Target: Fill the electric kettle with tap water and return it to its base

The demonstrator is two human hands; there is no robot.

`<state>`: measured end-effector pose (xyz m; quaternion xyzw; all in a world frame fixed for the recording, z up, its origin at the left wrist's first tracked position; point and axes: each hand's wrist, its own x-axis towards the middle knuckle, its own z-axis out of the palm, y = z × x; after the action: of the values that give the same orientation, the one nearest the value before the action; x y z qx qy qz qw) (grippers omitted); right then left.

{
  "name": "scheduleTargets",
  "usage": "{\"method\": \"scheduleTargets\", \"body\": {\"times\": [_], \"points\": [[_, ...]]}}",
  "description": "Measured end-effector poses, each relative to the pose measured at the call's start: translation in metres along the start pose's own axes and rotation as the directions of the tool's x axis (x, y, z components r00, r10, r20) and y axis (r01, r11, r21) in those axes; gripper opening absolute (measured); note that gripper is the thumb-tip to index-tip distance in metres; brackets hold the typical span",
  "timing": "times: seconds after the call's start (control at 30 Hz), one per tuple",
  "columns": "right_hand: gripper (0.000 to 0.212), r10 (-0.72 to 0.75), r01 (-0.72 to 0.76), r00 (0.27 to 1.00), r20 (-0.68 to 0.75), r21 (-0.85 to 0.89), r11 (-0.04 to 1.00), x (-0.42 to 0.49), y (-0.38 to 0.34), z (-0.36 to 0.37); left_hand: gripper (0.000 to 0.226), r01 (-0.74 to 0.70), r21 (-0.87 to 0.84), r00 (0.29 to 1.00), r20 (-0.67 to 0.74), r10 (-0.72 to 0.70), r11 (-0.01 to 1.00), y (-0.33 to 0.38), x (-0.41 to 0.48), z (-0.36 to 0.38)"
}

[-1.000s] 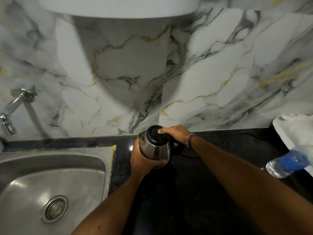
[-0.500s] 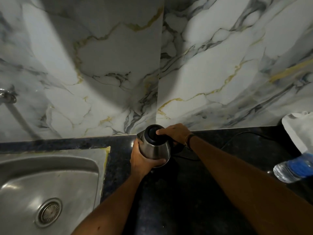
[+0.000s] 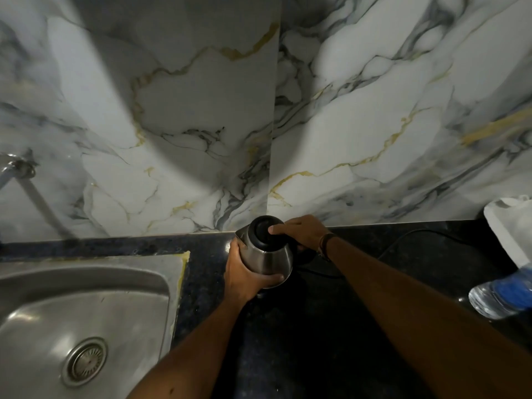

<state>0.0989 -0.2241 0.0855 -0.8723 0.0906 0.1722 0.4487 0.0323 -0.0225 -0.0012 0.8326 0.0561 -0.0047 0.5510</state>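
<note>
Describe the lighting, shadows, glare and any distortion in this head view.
Head view: dim overall, with a large rounded shadow across the marble wall; soft glare on the sink and the kettle; the dark counter loses nearly all detail; wide-angle lens bends the counter edge; the water bottle at the right edge looks blurred.

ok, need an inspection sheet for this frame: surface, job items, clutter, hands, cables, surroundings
Surface: dark speckled countertop, steel sink set in at left.
Job's things: steel kettle with black lid, upright by the wall; base hidden; tap at far left, no water seen.
Clutter: water bottle lying at right; white bag behind it.
Grippers: left hand wraps the kettle body; right hand has fingers on the lid.
Cables: black cord running right from the kettle.
Surroundings: marble-patterned wall.
</note>
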Motion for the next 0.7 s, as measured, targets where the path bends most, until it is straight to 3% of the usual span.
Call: {"method": "scheduleTargets", "body": {"times": [0.1, 0.2, 0.33, 0.7], "points": [[0.059, -0.011, 0.011, 1.000, 0.014, 0.025, 1.000, -0.003, 0.004, 0.000, 0.129, -0.017, -0.004, 1.000, -0.001, 0.017, 1.000, -0.002, -0.002, 0.001], [0.082, -0.021, 0.021, 1.000, 0.003, 0.020, 1.000, -0.007, 0.001, 0.001, 0.134, -0.017, -0.023, 1.000, -0.010, 0.016, 1.000, -0.005, -0.003, 0.002], [0.070, 0.003, -0.003, 1.000, 0.031, 0.008, 1.000, -0.010, 0.005, 0.004, 0.128, -0.008, -0.004, 1.000, 0.011, 0.008, 1.000, -0.012, -0.004, 0.001], [0.085, -0.052, 0.052, 0.999, 0.005, 0.015, 0.999, -0.009, 0.013, 0.009, 0.136, -0.041, -0.068, 0.999, 0.023, 0.043, 0.997, -0.025, -0.004, 0.007]]}}
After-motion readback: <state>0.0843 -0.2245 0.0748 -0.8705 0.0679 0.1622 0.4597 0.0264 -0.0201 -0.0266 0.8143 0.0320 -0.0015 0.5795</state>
